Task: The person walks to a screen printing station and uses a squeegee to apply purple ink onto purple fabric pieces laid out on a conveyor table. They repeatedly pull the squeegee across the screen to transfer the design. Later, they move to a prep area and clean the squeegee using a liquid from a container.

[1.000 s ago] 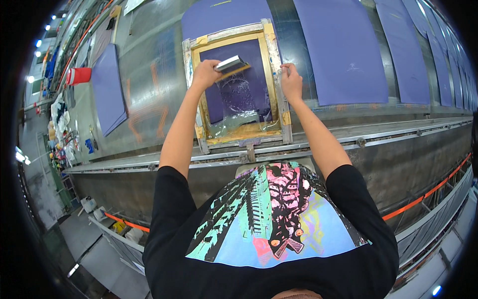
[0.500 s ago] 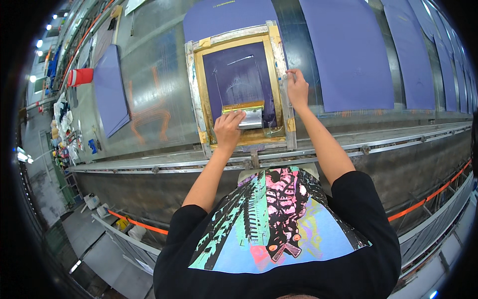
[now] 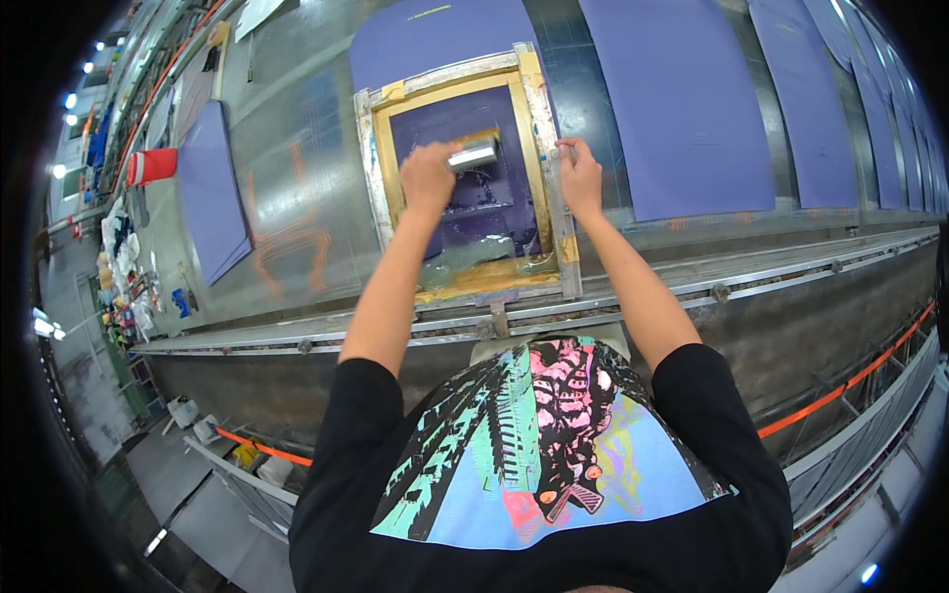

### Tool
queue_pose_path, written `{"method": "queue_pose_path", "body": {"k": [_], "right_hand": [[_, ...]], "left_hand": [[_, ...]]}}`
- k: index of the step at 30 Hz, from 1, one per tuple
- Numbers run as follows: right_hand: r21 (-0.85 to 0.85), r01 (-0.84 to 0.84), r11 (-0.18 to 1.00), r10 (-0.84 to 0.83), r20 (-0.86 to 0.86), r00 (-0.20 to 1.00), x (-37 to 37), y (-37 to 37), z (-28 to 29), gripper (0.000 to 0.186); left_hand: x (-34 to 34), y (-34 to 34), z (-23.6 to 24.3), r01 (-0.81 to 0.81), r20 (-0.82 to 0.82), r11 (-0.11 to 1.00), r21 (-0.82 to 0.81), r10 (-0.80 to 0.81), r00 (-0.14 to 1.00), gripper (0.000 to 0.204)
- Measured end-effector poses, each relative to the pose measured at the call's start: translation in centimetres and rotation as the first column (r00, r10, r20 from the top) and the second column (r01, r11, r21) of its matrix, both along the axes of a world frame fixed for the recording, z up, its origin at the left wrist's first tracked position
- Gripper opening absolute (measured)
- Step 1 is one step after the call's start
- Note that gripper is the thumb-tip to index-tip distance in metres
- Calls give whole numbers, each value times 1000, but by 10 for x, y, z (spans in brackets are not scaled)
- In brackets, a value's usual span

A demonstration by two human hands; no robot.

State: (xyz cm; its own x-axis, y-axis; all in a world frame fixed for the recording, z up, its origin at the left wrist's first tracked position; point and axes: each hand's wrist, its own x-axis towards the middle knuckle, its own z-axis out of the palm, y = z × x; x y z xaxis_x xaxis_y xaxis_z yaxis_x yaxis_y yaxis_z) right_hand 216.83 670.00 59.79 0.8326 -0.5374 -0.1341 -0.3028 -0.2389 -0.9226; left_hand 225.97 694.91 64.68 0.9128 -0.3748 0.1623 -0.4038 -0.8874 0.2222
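Note:
A screen printing frame (image 3: 541,148) with a taped yellowish inner border lies over a purple sheet (image 3: 435,40) on the metal table. My left hand (image 3: 427,180) is closed round a metal-handled squeegee (image 3: 476,152), which rests tilted on the upper middle of the mesh. Wet, glossy ink (image 3: 470,252) spreads across the mesh nearer me, with streaks and patches below the squeegee. At the frame's right rail my right hand (image 3: 581,178) has its thumb and fingers bent against the outer edge. The squeegee's blade is partly hidden by its handle and my hand.
More purple sheets (image 3: 682,109) lie in a row to the right. Another purple stack (image 3: 213,193) and a red container (image 3: 151,166) are at the left. A metal rail (image 3: 672,299) runs along the table's near edge, between me and the frame.
My left hand has moved the squeegee away from me, from the near end of the mesh to its upper middle. Wet ink now shows at the near end. My right hand stays at the frame.

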Motion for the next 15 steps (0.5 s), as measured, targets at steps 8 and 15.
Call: {"method": "queue_pose_path", "body": {"k": [8,15], "right_hand": [[6,-28,1000,28,8,1000,-2,-6,4,19],[14,-45,999,45,-23,999,-3,-7,0,22]], "left_hand": [[-174,17,2,71,62,995,-76,-66,996,28],[-212,39,25,106,-112,992,-74,-114,987,35]]}}
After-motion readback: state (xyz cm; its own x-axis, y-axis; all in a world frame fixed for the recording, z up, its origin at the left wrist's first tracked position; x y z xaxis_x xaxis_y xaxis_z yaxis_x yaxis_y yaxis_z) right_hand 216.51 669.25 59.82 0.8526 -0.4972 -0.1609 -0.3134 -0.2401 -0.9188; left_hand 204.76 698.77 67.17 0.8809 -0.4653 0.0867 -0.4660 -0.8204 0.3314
